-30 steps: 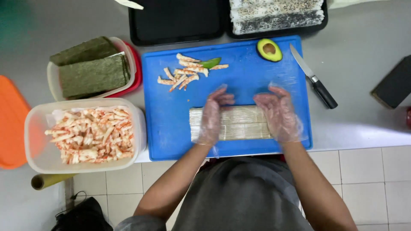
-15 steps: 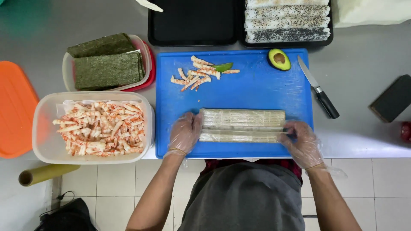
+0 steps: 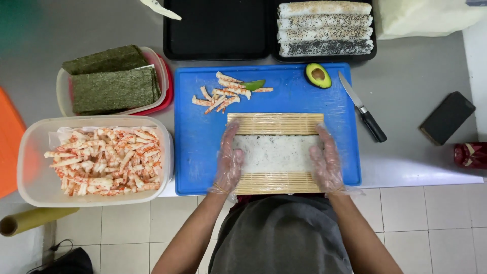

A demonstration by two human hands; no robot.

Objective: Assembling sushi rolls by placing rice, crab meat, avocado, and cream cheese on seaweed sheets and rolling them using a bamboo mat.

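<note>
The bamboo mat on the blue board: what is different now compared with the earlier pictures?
The bamboo mat, rolled shut half a second ago, now lies open, showing a flat rice sheet. The left hand and right hand moved from the roll's ends to the sheet's sides. The knife and avocado half stayed put.

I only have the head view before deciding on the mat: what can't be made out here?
- Rice sheet on the bamboo mat: its side edges lie under the left hand and right hand.
- Orange lid: cut by the left frame edge.
- Red can: cut by the right edge.
</note>
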